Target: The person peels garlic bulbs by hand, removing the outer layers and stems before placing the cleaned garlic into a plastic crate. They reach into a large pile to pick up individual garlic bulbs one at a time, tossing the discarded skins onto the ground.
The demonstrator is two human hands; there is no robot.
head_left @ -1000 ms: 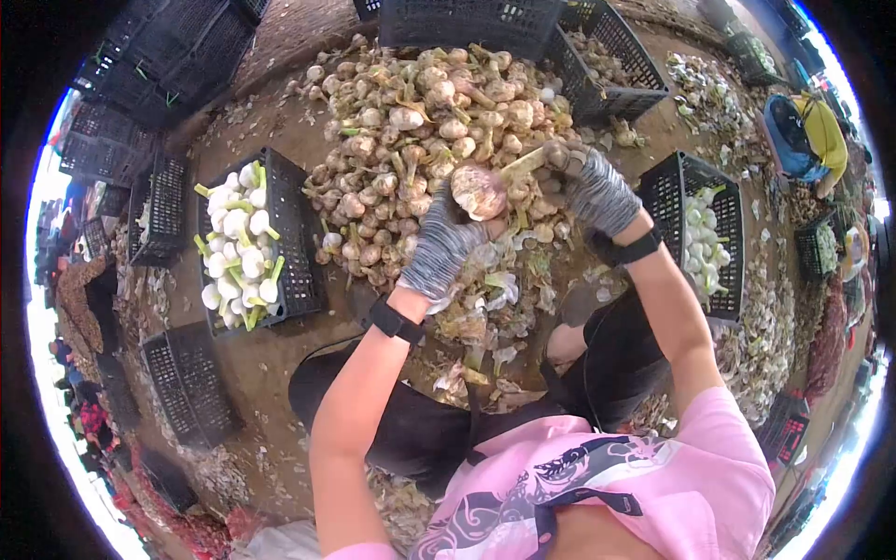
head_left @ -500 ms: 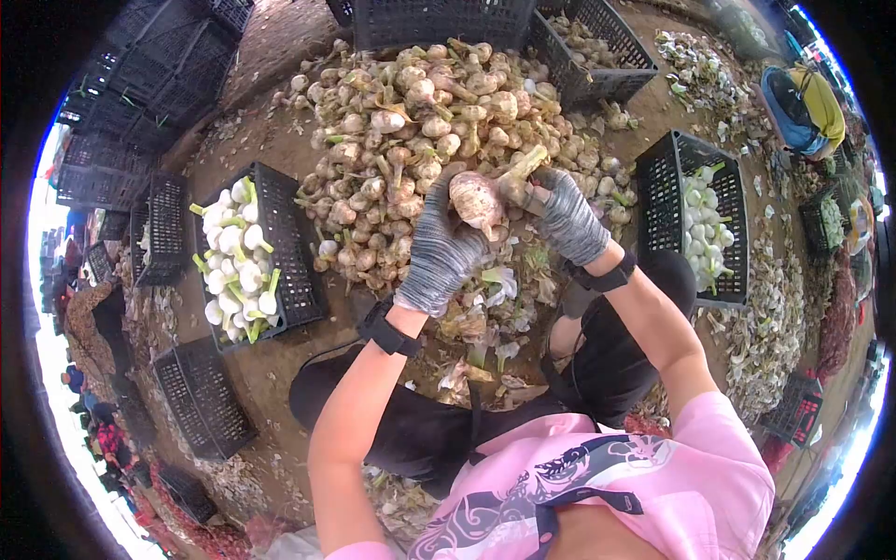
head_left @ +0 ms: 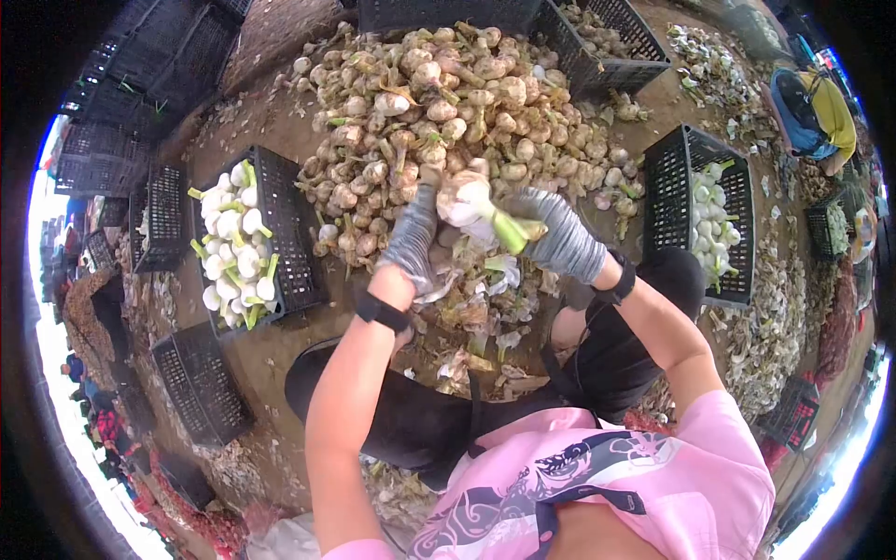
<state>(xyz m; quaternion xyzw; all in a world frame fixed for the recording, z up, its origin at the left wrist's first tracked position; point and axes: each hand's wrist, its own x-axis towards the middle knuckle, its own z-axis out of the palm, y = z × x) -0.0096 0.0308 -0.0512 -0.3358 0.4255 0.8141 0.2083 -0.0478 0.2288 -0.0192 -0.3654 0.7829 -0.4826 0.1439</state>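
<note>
Between my hands is a garlic bulb point(head_left: 464, 198), white and partly stripped, its green stem pointing down and right. My left hand point(head_left: 413, 233), in a grey striped glove, is closed around the bulb's left side. My right hand point(head_left: 560, 235), gloved alike, has its fingers wrapped at the stem; its fingertips are blurred. Beyond them lies a heap of unpeeled garlic point(head_left: 439, 103) with brown, dirty skins. Loose peelings point(head_left: 481, 303) are scattered on the ground below my hands.
Black crates of white garlic stand at left point(head_left: 297, 271) and right point(head_left: 744, 245). Another black crate point(head_left: 201, 383) is at lower left, and one with garlic point(head_left: 607, 75) stands behind the heap. Stacked crates point(head_left: 154, 65) rise at upper left. A person in yellow point(head_left: 829, 112) is at upper right.
The bulb has turned, its stem now pointing down and right, and its dirty outer skin is partly off, showing white. Both hands have shifted slightly.
</note>
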